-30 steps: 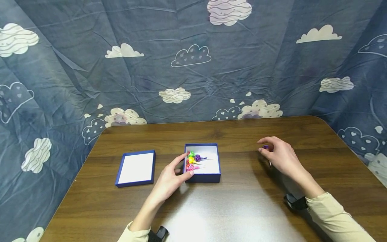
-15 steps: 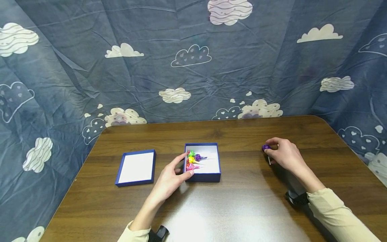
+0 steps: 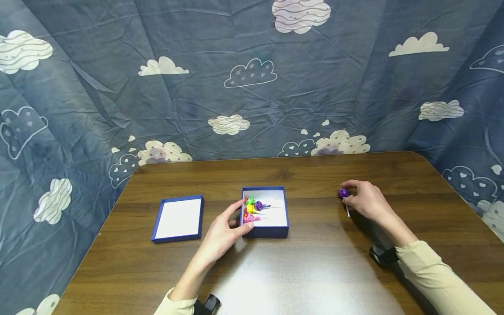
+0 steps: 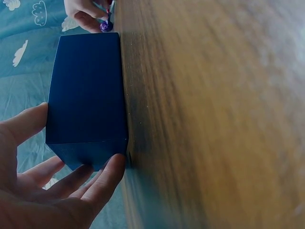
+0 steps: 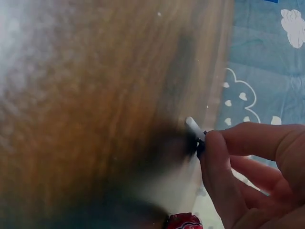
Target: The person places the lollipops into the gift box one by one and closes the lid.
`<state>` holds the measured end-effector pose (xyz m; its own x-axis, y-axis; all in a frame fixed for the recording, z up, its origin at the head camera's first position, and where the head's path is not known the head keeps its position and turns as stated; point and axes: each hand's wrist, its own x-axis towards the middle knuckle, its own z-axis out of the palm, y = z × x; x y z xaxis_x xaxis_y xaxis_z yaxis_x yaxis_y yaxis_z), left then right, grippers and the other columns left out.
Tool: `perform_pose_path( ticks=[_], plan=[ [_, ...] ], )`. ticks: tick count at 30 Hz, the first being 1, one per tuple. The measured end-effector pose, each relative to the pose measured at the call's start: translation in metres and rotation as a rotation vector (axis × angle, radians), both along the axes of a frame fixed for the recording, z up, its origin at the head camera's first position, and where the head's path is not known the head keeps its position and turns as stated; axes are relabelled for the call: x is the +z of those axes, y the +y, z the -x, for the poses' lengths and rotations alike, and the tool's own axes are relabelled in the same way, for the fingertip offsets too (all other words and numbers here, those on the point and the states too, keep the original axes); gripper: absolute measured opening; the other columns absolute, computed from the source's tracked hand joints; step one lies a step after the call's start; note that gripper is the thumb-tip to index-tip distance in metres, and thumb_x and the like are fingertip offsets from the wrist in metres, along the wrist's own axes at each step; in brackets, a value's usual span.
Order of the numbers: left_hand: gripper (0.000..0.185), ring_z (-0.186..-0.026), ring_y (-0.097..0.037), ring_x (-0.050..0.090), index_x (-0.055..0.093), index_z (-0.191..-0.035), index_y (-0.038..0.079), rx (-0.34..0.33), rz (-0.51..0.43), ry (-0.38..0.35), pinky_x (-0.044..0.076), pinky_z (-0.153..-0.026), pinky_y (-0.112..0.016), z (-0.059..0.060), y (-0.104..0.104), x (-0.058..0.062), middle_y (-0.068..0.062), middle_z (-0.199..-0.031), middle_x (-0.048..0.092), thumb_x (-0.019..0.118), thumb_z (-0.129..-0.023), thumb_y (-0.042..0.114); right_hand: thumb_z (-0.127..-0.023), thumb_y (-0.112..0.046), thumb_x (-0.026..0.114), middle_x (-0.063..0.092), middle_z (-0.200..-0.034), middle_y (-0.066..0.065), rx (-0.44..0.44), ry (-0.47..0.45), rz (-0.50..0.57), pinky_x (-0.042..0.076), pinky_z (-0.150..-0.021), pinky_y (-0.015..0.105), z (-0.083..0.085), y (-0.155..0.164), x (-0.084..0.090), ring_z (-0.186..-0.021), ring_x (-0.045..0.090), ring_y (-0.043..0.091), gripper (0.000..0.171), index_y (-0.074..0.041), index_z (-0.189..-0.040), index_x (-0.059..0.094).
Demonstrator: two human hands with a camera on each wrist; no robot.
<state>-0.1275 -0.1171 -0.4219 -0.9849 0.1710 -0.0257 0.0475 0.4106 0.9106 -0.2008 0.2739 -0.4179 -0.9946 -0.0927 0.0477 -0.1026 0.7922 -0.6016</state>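
A dark blue open box (image 3: 264,230) stands mid-table with several bright wrapped lollipops (image 3: 252,209) lying in its left half. My left hand (image 3: 240,216) holds the box's near left corner, thumb along the left wall and fingers (image 4: 107,174) against the front wall of the box (image 4: 86,86). To the right, my right hand (image 3: 345,195) pinches a purple lollipop (image 3: 344,193) low over the wood. Its white stick (image 5: 193,128) pokes out past my fingertips (image 5: 212,152) and points down at the table.
The box's lid (image 3: 178,218) lies upside down, white inside up, left of the box. The brown wooden table (image 3: 307,271) has rounded far corners. A blue cloud-print cloth (image 3: 252,87) hangs close behind it and round both sides.
My right hand, spread over the purple lollipop a second ago, has closed round it and drawn it slightly left. The left hand and box have not moved.
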Motion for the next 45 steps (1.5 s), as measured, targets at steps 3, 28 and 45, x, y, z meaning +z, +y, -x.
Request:
perform_pose_path(
  ticks=[3, 28, 45],
  plan=[
    [0.067, -0.111, -0.030, 0.061, 0.047, -0.146, 0.027, -0.003, 0.000, 0.000, 0.052, -0.078, -0.039, 0.000, 0.000, 0.000, -0.014, -0.145, 0.046, 0.076, -0.086, 0.031, -0.081, -0.005, 0.070, 0.071, -0.080, 0.008, 0.015, -0.002, -0.011, 0.045, -0.059, 0.032, 0.001, 0.001, 0.001, -0.065, 0.066, 0.015, 0.042, 0.007, -0.121, 0.062],
    [0.068, -0.112, -0.029, 0.061, 0.047, -0.146, 0.027, 0.000, 0.001, 0.001, 0.052, -0.081, -0.040, 0.001, -0.001, 0.000, -0.009, -0.149, 0.043, 0.076, -0.085, 0.032, -0.084, -0.014, 0.075, 0.070, -0.085, 0.000, 0.162, 0.124, -0.074, 0.043, -0.070, 0.040, -0.002, -0.012, -0.005, -0.079, 0.061, 0.017, 0.024, -0.008, -0.107, 0.073],
    [0.066, -0.112, -0.028, 0.061, 0.047, -0.146, 0.027, 0.002, -0.004, -0.008, 0.052, -0.079, -0.039, 0.001, 0.000, -0.001, -0.010, -0.148, 0.044, 0.076, -0.087, 0.029, -0.089, -0.012, 0.074, 0.068, -0.099, -0.003, 0.271, 0.233, 0.119, 0.053, -0.078, 0.038, -0.017, -0.053, 0.012, -0.088, 0.064, 0.015, 0.024, -0.012, -0.112, 0.071]
  ],
)
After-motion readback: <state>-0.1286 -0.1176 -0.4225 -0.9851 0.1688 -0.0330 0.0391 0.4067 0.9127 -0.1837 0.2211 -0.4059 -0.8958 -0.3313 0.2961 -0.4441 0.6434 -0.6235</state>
